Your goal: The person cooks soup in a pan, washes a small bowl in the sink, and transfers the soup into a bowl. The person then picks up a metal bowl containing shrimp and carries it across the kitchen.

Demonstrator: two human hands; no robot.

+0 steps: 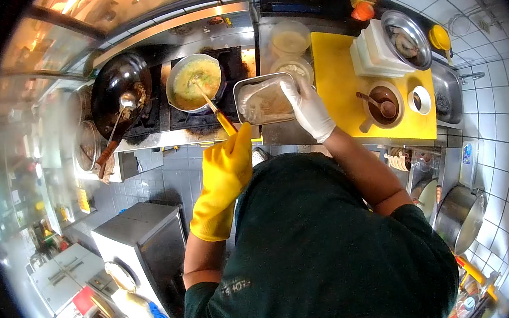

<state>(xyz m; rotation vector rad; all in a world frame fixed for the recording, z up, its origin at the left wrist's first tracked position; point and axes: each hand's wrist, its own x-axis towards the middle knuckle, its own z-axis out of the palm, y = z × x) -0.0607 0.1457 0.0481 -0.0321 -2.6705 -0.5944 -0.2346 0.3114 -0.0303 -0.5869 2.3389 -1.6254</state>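
Observation:
My left hand (pixel 228 167), in a long yellow rubber glove, is closed on the handle of a spoon (pixel 212 107). The spoon's far end dips into yellowish soup with green bits in a metal pot (pixel 168 91) on the stove. My right hand (pixel 311 111), in a thin white glove, grips the right side of a rectangular metal tray (pixel 266 121), its thumb over the rim. A whitish, wet-looking content lies in the tray, which is just right of the pot.
A black wok (pixel 103 93) with a ladle (pixel 128 100) stands left of the pot. On the yellow board (pixel 333 49) are white containers (pixel 366 52), a bowl of shrimp (pixel 406 41) and a brown pot (pixel 383 106). A sink (pixel 447 96) lies at the right.

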